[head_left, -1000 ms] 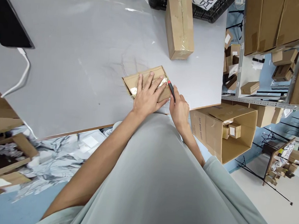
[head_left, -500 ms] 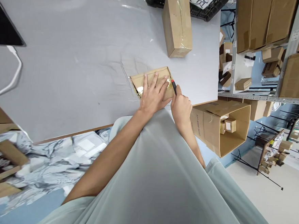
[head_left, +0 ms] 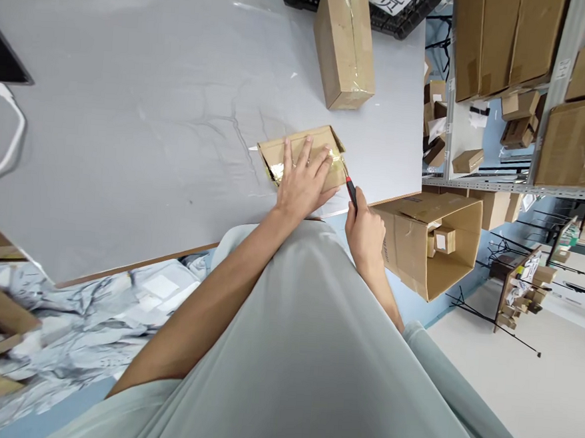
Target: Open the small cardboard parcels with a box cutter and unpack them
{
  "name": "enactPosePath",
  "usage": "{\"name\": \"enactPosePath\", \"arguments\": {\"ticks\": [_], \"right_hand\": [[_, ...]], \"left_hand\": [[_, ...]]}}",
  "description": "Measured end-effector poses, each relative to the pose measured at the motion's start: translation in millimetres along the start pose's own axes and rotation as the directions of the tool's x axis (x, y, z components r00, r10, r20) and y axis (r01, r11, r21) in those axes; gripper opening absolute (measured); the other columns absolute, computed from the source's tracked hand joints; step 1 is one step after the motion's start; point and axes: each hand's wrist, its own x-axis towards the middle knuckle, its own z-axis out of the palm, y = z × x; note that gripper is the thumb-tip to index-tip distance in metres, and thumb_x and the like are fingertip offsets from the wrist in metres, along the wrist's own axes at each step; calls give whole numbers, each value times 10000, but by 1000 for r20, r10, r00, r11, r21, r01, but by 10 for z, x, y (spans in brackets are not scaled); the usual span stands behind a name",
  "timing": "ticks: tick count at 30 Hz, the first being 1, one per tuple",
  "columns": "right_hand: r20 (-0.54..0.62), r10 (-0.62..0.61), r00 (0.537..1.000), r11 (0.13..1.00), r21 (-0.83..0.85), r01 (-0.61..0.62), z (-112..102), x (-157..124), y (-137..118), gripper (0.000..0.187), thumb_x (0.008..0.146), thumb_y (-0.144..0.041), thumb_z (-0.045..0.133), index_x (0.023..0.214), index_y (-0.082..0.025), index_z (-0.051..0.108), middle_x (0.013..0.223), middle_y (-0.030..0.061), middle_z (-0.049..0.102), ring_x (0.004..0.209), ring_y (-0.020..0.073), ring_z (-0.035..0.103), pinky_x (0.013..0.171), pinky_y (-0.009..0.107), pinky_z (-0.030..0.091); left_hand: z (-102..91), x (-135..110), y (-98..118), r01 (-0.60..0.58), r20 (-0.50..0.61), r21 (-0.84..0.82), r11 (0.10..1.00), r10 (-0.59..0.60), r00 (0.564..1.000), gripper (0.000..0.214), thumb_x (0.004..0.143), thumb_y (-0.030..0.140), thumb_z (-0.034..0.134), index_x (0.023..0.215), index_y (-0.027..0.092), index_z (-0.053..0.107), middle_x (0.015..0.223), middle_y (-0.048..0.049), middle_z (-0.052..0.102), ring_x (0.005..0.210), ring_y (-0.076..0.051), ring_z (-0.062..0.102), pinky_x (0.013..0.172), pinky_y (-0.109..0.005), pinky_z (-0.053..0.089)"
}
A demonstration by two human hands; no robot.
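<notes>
A small cardboard box [head_left: 273, 152] with shiny tape lies near the front edge of the grey table [head_left: 143, 135]. My left hand [head_left: 300, 179] rests flat on top of it, fingers spread. In my right hand [head_left: 365, 234] is a red and black utility knife [head_left: 351, 188], gripped by its handle. The knife's tip points at the right end of the small box, where a flap edge stands slightly raised. Whether the blade touches the cardboard I cannot tell.
A taller taped carton [head_left: 345, 49] stands behind the small box, beside a black crate [head_left: 404, 23]. A big open carton [head_left: 428, 242] with small boxes inside is right of the table. Shelves [head_left: 495, 183] hold more cartons. A black device [head_left: 1, 55] with white cable lies left.
My right hand and the knife have drawn back toward me and to the right. The flap at the box's right end now stands out more. My left hand stays on the box.
</notes>
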Motion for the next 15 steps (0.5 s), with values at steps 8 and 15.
{"name": "enactPosePath", "arguments": {"ticks": [8,15], "right_hand": [[-59,-59,997,996,58,62,82,307,-84,608,1233,-298,260,1832,-209,313,1332,184,812,1132,304,816,981,374,577],[34,-5,999,1000,20,5,79,212,92,593,1206,-260,334,1787,-160,391,1223,213,841,1100,325,827,942,384,599]], "left_hand": [[8,7,-21,1,4,41,999,-1,1000,687,1021,449,723,1668,251,605,1795,-142,516,1773,-459,257,1444,-774,-15],[29,3,0,3,30,79,997,-5,1000,714,1027,531,733,1668,242,609,1775,-152,543,1766,-470,274,1442,-781,-2]]}}
